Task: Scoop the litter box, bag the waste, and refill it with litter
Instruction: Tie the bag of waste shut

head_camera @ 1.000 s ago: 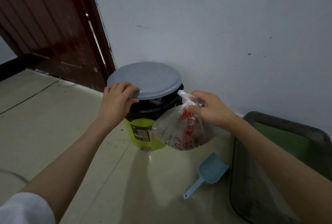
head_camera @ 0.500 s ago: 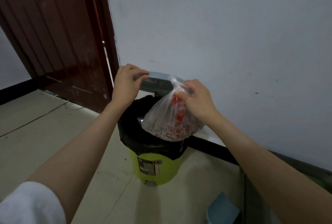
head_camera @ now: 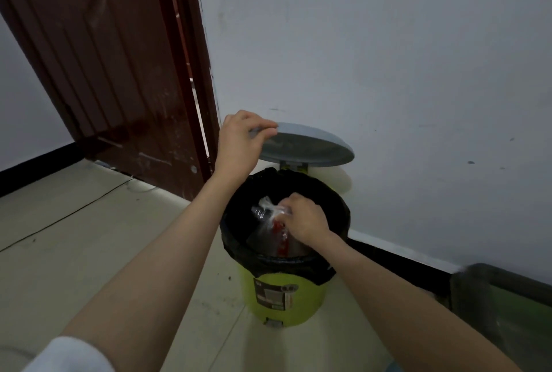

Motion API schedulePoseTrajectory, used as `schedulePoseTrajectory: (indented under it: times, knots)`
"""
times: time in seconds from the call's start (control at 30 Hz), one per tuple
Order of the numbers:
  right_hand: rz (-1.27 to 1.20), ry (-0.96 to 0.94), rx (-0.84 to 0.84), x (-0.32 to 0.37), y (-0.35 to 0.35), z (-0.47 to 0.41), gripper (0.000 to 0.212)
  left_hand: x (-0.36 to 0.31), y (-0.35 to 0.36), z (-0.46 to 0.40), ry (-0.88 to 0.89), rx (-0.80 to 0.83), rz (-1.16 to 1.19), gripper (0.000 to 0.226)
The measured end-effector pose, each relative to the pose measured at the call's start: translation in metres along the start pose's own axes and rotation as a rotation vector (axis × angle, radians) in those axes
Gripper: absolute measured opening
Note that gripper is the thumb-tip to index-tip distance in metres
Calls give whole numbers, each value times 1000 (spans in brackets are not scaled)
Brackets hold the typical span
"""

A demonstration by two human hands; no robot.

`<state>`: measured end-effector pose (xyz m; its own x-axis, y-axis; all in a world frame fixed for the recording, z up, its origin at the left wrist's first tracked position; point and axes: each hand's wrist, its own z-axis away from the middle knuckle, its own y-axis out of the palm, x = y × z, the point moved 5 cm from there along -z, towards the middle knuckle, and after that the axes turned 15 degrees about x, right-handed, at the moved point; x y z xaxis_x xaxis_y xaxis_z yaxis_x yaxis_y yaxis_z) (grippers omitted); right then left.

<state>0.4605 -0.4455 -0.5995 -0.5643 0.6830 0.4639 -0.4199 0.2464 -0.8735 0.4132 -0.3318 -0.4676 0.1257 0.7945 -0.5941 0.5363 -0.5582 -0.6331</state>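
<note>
From the head view, the left hand (head_camera: 239, 138) grips the near-left edge of the grey lid (head_camera: 310, 147), fingers curled over its rim, holding it tipped up on its hinge at the far side of the green pedal bin (head_camera: 283, 297); the right hand (head_camera: 304, 219) pinches the gathered neck of the clear waste bag (head_camera: 268, 222), red-printed, which hangs inside the bin's black liner (head_camera: 298, 264), mostly below the rim; the bag lies directly under and a little left of the right hand, well below and right of the left, so the right hand is plainly the nearer; its long axis runs close to upright, neck uppermost and body pointing down into the bin, so letting go should drop it straight in, I judge; the litter box (head_camera: 490, 285) sits at the right, against the wall (head_camera: 388, 58), its contents hidden; a brown door (head_camera: 104, 73) stands far left.
</note>
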Motion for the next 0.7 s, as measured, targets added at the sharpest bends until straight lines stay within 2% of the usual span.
schedulePoseTrajectory:
  times: [0.13,0.33,0.4,0.47,0.53,0.57,0.63,0.7]
  knots:
    - [52,52,84,-8,11,0,22,1,2,6,13,12,6,15]
    - [-97,-26,62,-26,-3,23,24,3,5,17,35,8,-20,15]
    - [-124,-50,-88,-36,-16,45,23,5,9,26,46,13,-45,14]
    - [-124,-48,-339,-45,-34,70,19,7,14,40,67,4,-84,14]
    - [-129,-79,-556,-51,-50,90,26,10,20,58,92,-5,-135,13]
    - [-129,-108,-598,-52,-55,95,34,12,24,69,111,6,-167,13]
    - [-72,-147,-508,-50,-55,95,49,19,34,92,153,49,-230,15]
    - [71,-159,-313,-44,-40,89,57,29,45,115,137,89,-261,20]
